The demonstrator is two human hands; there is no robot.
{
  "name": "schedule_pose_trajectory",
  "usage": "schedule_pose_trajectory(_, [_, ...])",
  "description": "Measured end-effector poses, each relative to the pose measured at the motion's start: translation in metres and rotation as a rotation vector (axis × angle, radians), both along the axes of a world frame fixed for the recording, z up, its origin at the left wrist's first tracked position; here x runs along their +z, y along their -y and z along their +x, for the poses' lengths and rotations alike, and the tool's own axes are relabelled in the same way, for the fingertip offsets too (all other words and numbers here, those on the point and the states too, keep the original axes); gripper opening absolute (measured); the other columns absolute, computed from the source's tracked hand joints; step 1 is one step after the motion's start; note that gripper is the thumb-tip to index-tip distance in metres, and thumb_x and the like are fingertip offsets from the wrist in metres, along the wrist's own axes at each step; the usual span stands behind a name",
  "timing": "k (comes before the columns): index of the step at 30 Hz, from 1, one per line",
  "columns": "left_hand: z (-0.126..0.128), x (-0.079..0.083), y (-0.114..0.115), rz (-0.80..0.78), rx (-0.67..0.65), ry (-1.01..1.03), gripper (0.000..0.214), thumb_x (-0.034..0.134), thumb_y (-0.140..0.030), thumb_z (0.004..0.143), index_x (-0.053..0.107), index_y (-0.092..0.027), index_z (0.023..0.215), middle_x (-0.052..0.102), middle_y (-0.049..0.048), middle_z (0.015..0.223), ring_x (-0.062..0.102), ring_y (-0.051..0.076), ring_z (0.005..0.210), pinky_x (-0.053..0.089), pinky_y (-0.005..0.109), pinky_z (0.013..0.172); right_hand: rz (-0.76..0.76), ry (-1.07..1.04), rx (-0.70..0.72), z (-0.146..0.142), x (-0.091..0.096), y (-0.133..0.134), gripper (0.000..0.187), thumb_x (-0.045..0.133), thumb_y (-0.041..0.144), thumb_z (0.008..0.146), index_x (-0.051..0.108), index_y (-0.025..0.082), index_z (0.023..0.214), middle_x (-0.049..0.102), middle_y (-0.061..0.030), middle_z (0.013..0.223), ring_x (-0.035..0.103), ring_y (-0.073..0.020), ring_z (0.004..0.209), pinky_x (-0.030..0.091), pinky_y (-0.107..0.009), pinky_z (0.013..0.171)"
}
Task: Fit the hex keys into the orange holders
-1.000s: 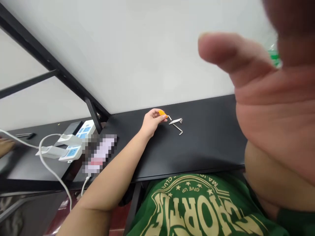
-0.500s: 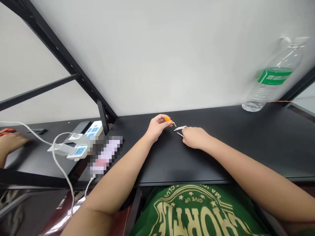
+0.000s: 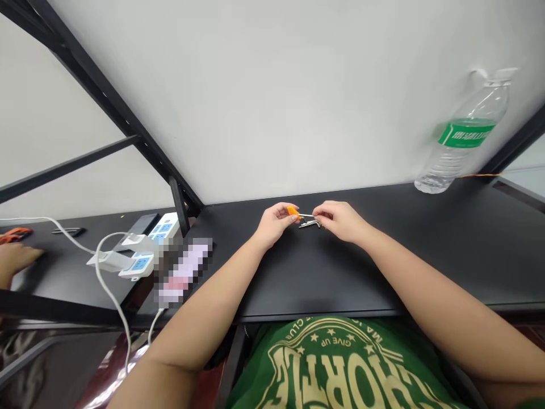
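Note:
My left hand is closed on a small orange holder, pinched between thumb and fingers above the black desk. Facing it from the right, my right hand pinches a thin silver hex key. The far end of that key is at the holder; whether it sits in a slot is too small to tell. Just below both hands, a few more hex keys lie together on the desktop, partly hidden by my right fingertips.
A phone and a white power strip with plugs and cables lie to the left. A clear bottle with a green label stands at the back right. At the far left a co-worker's hand rests near an orange-and-black object.
My right hand has lifted off the desk with a hex key and brought it to the orange holder. My left hand stays almost in place, still gripping the holder.

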State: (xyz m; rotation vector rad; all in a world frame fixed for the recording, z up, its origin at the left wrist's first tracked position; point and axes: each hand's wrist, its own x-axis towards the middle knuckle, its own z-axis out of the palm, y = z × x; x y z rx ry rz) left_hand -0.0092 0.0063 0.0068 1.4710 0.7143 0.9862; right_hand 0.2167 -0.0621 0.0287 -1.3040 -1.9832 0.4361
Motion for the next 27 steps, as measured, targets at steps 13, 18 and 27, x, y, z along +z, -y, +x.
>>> schedule_pose_trajectory(13, [0.006,0.001,0.009,0.068,-0.083,-0.19,0.031,0.089,-0.036,0.069,0.066,-0.019,0.08,0.078,0.0041,0.084,0.075,0.021,0.083,0.059,0.04,0.085,-0.304,-0.322,0.029,-0.017,-0.004,0.0,0.011,0.063,0.03,0.087,0.068,0.021,0.091,0.069,0.0008,0.081,0.062,-0.0146,0.07,0.047,-0.027,0.066])
schedule_pose_trajectory(18, [0.009,0.001,0.012,0.049,-0.076,-0.106,0.033,0.089,-0.036,0.071,0.062,-0.019,0.081,0.077,0.0025,0.081,0.075,0.021,0.081,0.059,0.041,0.085,-0.246,-0.299,-0.063,-0.024,-0.008,0.001,0.022,0.066,0.042,0.086,0.059,0.022,0.085,0.067,0.0018,0.079,0.059,-0.0145,0.07,0.045,-0.026,0.063])
schedule_pose_trajectory(27, [0.008,-0.005,0.011,0.155,-0.056,-0.164,0.027,0.081,-0.033,0.078,0.058,-0.02,0.084,0.077,0.0037,0.091,0.073,0.02,0.082,0.057,0.038,0.08,-0.565,-0.735,0.031,-0.029,-0.017,0.002,0.015,0.064,0.031,0.096,0.055,0.02,0.092,0.071,-0.0035,0.078,0.071,-0.0157,0.063,0.061,-0.029,0.061])
